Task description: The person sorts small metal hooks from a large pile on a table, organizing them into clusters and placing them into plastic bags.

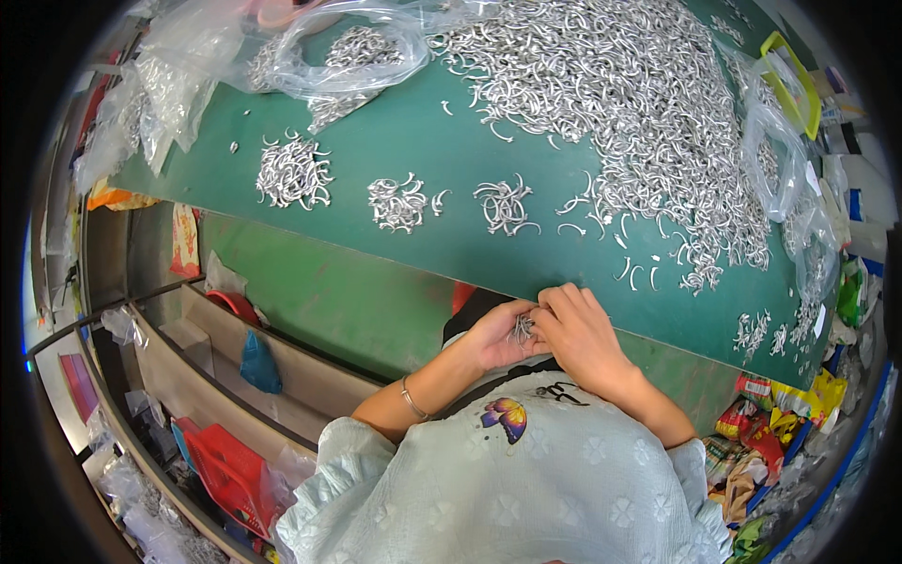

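Observation:
My left hand (503, 336) is cupped just off the table's near edge, holding several small curved silver metal pieces (523, 327) in its palm. Over that palm bends my right hand (581, 331), its fingers drawn together at the left fingertips; what they pinch, if anything, is hidden. Beyond my hands a large heap of the same silver pieces (620, 103) covers the far right of the green table (376, 141). Three smaller piles lie in a row to its left: a left pile (294, 173), a middle pile (398, 204) and a right pile (505, 205).
Clear plastic bags of pieces (352, 56) stand at the back left. Another clear bag (780, 169) and a yellow-green basket (791, 85) are at the right edge. Small clusters (752, 334) lie at the near right corner. Below left are a shelf (310, 395) and a red plastic basket (225, 470).

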`<state>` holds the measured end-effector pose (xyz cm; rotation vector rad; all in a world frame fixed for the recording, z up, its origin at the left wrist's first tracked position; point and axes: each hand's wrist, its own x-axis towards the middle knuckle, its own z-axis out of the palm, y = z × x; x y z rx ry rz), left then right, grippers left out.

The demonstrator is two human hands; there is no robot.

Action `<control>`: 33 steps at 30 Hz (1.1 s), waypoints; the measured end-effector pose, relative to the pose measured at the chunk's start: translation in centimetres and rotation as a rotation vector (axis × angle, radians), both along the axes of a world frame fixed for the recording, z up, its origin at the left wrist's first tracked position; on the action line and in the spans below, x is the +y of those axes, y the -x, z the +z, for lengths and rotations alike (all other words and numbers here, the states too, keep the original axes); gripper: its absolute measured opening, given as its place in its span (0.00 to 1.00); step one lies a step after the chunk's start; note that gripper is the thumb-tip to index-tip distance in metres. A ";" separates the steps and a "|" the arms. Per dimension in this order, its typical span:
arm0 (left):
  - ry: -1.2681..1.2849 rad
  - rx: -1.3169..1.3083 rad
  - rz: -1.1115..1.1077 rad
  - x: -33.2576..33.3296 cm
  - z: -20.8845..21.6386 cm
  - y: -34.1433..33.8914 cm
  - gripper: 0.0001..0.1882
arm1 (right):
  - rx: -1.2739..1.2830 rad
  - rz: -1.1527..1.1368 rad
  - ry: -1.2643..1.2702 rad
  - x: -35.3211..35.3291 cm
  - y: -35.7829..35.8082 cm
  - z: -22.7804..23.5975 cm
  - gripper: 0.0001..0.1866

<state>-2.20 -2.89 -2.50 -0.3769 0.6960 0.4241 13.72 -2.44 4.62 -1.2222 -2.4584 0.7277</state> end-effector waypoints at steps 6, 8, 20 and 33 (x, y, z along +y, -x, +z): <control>-0.170 -0.328 -0.035 -0.8 -4.0 2.3 0.15 | -0.056 -0.332 -0.098 1.1 -1.9 -0.5 0.20; -0.011 -0.064 0.006 -0.8 -2.4 2.4 0.19 | -0.152 -0.350 -0.154 0.2 -2.5 -1.5 0.21; -1.075 1.231 0.524 8.8 6.6 8.9 0.20 | -0.200 -0.550 -0.300 1.5 -7.1 -2.2 0.20; -1.894 2.039 -0.250 10.9 3.1 9.3 0.12 | -0.127 -0.612 -0.238 1.5 -7.8 -2.1 0.19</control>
